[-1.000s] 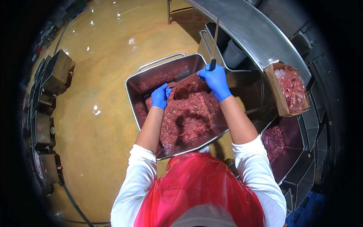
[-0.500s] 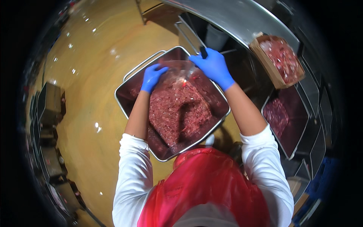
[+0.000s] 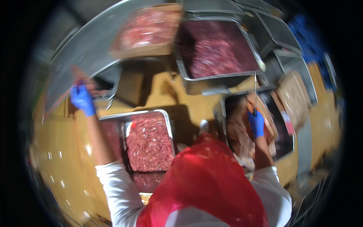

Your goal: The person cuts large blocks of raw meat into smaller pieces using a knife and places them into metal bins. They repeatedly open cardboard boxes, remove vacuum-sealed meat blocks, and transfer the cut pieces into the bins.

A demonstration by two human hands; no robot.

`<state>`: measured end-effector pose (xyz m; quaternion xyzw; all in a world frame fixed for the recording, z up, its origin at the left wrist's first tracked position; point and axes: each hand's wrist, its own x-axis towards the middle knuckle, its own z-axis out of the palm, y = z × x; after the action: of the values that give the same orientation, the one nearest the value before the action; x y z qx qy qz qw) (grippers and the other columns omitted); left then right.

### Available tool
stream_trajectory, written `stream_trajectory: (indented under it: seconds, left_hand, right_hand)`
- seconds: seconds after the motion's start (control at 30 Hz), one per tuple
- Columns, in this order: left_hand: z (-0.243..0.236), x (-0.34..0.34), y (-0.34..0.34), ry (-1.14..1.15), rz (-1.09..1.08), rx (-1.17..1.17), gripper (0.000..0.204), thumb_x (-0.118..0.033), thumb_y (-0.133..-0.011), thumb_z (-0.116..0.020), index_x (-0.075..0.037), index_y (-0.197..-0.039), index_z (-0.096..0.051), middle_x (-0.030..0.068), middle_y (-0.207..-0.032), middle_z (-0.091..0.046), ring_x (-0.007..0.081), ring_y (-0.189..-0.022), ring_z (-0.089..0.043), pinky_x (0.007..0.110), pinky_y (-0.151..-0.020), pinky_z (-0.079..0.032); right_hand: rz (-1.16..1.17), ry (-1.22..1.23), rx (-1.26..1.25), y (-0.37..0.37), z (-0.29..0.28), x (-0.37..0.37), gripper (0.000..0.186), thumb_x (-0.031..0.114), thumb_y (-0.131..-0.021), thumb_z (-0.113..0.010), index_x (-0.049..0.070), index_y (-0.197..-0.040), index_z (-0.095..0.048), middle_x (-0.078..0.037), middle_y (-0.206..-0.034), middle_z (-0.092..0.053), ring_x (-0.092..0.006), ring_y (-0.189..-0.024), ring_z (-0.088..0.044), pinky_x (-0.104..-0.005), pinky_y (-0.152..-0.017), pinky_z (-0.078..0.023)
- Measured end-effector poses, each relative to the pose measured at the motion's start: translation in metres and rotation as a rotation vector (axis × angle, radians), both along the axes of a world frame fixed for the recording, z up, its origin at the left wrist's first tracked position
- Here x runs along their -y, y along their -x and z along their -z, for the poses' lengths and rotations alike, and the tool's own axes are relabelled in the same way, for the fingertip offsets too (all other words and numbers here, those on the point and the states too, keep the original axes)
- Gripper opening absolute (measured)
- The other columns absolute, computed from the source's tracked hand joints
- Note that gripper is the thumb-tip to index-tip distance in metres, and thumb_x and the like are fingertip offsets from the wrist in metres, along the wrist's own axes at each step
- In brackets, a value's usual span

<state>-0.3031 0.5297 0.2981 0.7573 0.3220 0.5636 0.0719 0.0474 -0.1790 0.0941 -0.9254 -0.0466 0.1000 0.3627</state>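
Item 1, knife [image 3: 256, 96]: dark handle, narrow blade pointing away from the body. We find it clasped in the right hand [image 3: 256, 124], above the middle of the right-hand metal bin [image 3: 286, 143].

Item 2, limp reddish piece [image 3: 90, 81]: gripped in the left hand [image 3: 83, 101], beyond the far left corner of the near meat bin and close to the worktop's near edge. Blur keeps us from telling film from meat. Our hands, in blue gloves, are wide apart.

Item 3, near meat bin [image 3: 171, 136]: metal, ground meat [image 3: 150, 145] filling it toward its right edge.

Item 4, contents of the right-hand bin: crumpled clear film [image 3: 237, 132] along its left edge, brown cardboard [image 3: 266, 113] by the knife hand. A flattened carton [image 3: 295, 98] leans at its far right corner.

Item 5, far meat bin [image 3: 247, 49]: more ground meat [image 3: 215, 60].

Item 6, open carton [image 3: 147, 51]: red contents, at the right end of the worktop [image 3: 83, 49].

Hazards, as we judge them: a wet glove could let the piece slip to the floor [image 3: 72, 151]; a glance kept leftward could let the blade snag film or cardboard; a knife set down among wrappings could be lost from sight.
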Motion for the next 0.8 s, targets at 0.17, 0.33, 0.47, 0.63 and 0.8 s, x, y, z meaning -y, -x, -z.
stream_trajectory:
  seconds: [0.17, 0.33, 0.47, 0.63, 0.8]
  left_hand:
    - [-0.047, -0.068, -0.192, 0.242, 0.388, -0.041, 0.033, -0.022, -0.093, -0.071, 0.0, -0.117, -0.07, 0.0093, -0.103, -0.072, 0.0154, -0.092, -0.064, 0.032, -0.087, -0.05]
    - [0.001, -0.074, -0.316, -0.129, 0.254, -0.672, 0.051, -0.021, -0.085, -0.078, -0.001, -0.129, -0.063, 0.0177, -0.127, -0.066, 0.0274, -0.113, -0.064, 0.036, -0.102, -0.046]
    - [0.056, 0.194, -0.4, 0.001, 0.687, -0.571, 0.03, -0.006, -0.083, -0.075, 0.0, -0.112, -0.068, 0.0137, -0.11, -0.07, 0.0277, -0.104, -0.065, 0.037, -0.094, -0.049]
    - [0.191, 0.394, -0.355, 1.114, 1.104, -0.968, 0.029, -0.023, -0.091, -0.072, -0.002, -0.111, -0.071, 0.0058, -0.102, -0.071, 0.0148, -0.085, -0.064, 0.029, -0.083, -0.052]
    - [0.144, 0.463, -0.365, 1.703, 1.273, -0.95, 0.038, -0.03, -0.1, -0.06, -0.001, -0.124, -0.063, 0.0055, -0.11, -0.068, 0.014, -0.101, -0.061, 0.03, -0.095, -0.048]
  right_hand:
    - [0.477, -0.013, -0.032, -0.003, 0.047, 0.13, 0.027, 0.025, -0.087, -0.075, 0.005, -0.076, -0.061, -0.002, -0.064, -0.061, -0.0099, -0.054, -0.053, -0.0297, -0.051, -0.043]
    - [0.619, -0.016, -0.339, 0.016, 0.036, 0.123, 0.029, 0.029, -0.08, -0.08, 0.006, -0.075, -0.064, -0.002, -0.066, -0.063, -0.0115, -0.057, -0.056, -0.032, -0.054, -0.045]
    - [0.524, -0.058, -0.419, 0.045, 0.075, 0.087, 0.03, 0.029, -0.077, -0.081, 0.004, -0.078, -0.066, -0.004, -0.067, -0.063, -0.013, -0.061, -0.057, -0.0334, -0.058, -0.047]
    - [0.352, -0.463, -0.301, 0.025, 0.059, -0.004, 0.028, 0.015, -0.083, -0.069, 0.001, -0.106, -0.06, -0.009, -0.089, -0.064, -0.0149, -0.079, -0.06, -0.0332, -0.069, -0.05]
    - [0.016, -0.728, -0.168, 0.003, 0.043, -0.102, 0.038, 0.02, -0.086, -0.064, -0.001, -0.115, -0.052, -0.02, -0.111, -0.052, -0.0304, -0.103, -0.054, -0.042, -0.091, -0.044]
